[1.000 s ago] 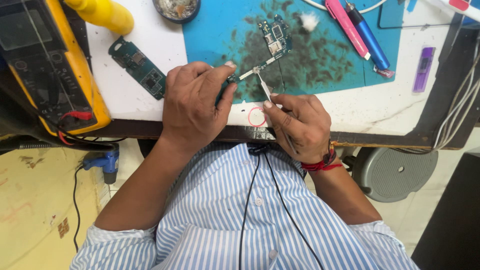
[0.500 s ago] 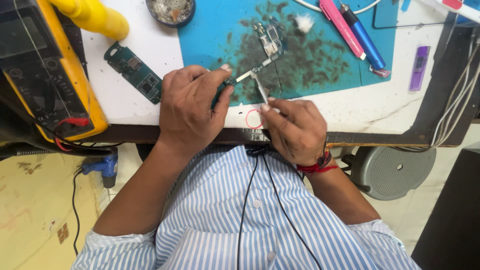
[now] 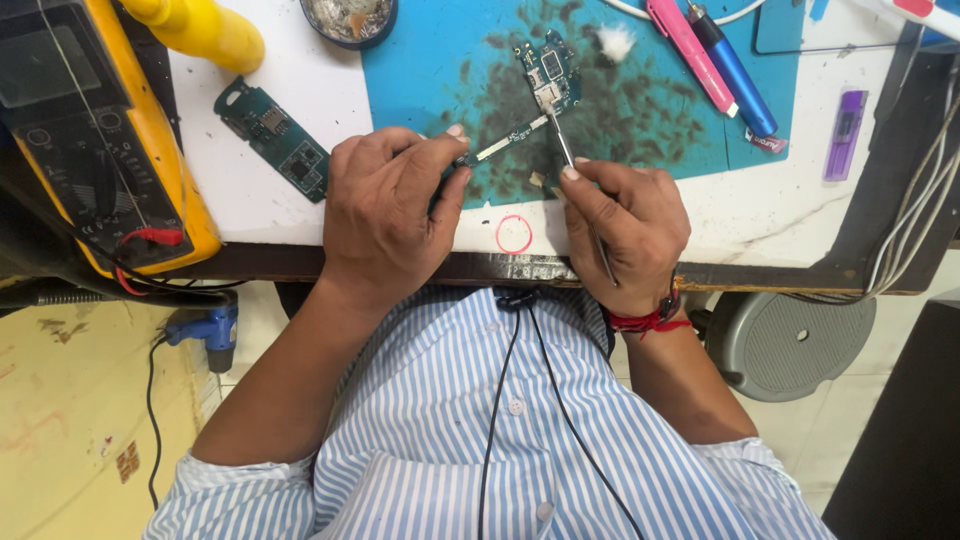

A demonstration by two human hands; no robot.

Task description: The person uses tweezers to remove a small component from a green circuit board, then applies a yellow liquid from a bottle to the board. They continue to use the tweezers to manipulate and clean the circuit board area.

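Note:
A small phone circuit board (image 3: pixel 548 80) lies on a stained blue work mat (image 3: pixel 440 60), with a thin strip (image 3: pixel 505 143) running from it toward me. My left hand (image 3: pixel 385 215) pinches the near end of that strip between thumb and finger. My right hand (image 3: pixel 625 230) grips metal tweezers (image 3: pixel 562 140), whose tips touch the board's lower edge. Both hands rest at the front of the white bench (image 3: pixel 770 215).
A second green circuit board (image 3: pixel 272 138) lies left of the mat. A yellow multimeter (image 3: pixel 95 140) stands at the far left, a round tin (image 3: pixel 350 18) at the top. Pink and blue pens (image 3: pixel 715 55), a purple lighter (image 3: pixel 843 133), cables (image 3: pixel 915 210) and a grey stool (image 3: pixel 790 345) are right.
My right hand has moved up and to the right, bringing the tweezers' tips to the board's edge. The left hand keeps its pinch on the strip.

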